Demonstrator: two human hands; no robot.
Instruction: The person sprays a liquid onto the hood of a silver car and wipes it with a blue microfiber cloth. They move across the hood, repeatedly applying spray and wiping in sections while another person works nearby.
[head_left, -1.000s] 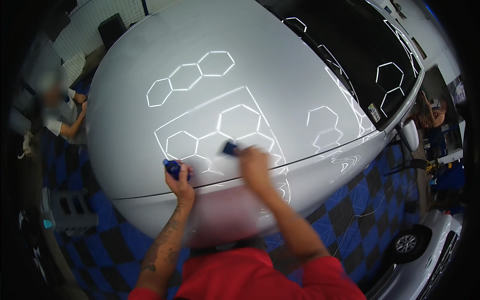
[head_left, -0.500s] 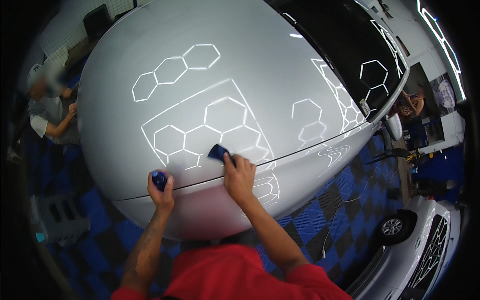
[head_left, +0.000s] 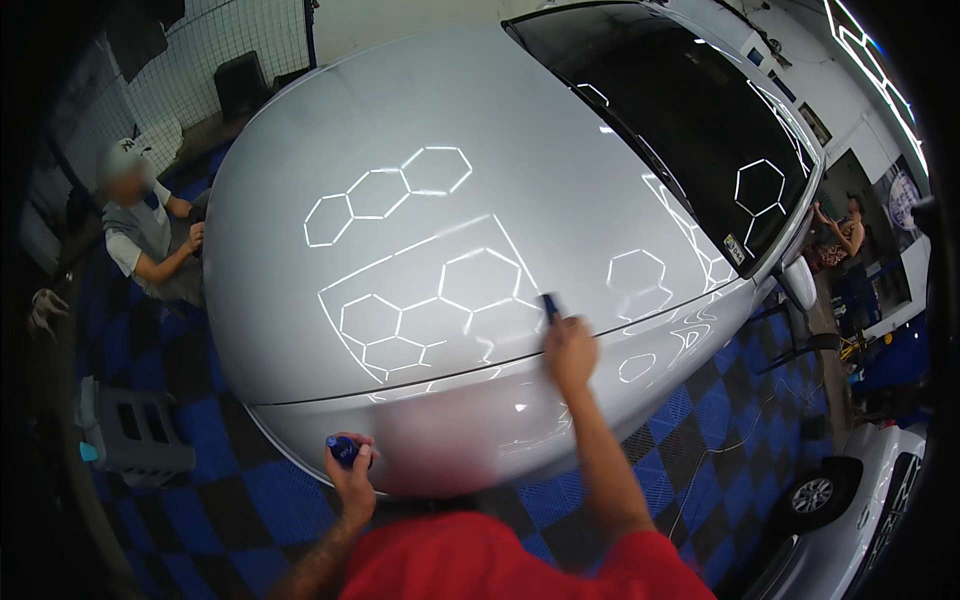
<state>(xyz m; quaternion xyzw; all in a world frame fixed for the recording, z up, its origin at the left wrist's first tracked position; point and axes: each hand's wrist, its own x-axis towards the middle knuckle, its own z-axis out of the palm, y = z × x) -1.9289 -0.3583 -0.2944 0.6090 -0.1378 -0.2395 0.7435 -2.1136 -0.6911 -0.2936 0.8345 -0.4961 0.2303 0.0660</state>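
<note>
My left hand [head_left: 352,482] is wrapped round a small dark blue bottle [head_left: 343,450], held upright near the front fender. My right hand [head_left: 573,355] grips a dark blue applicator block [head_left: 551,307] against the silver car hood [head_left: 260,290], close to the seam between hood and fender. Its underside is hidden against the paint. White hexagonal light reflections lie across the hood, and a red reflection shows on the fender [head_left: 520,430].
At the car's nose another person [head_left: 150,225] has both hands near the bumper. A grey plastic stool [head_left: 140,435] stands at left on blue and black floor tiles [head_left: 235,490]. The side mirror [head_left: 798,284] juts out at right. A second silver car [head_left: 850,510] is at lower right.
My right hand has moved the block to the right along the hood, toward the windshield. My left hand has drawn back from the hood seam with the bottle. The view has shifted.
</note>
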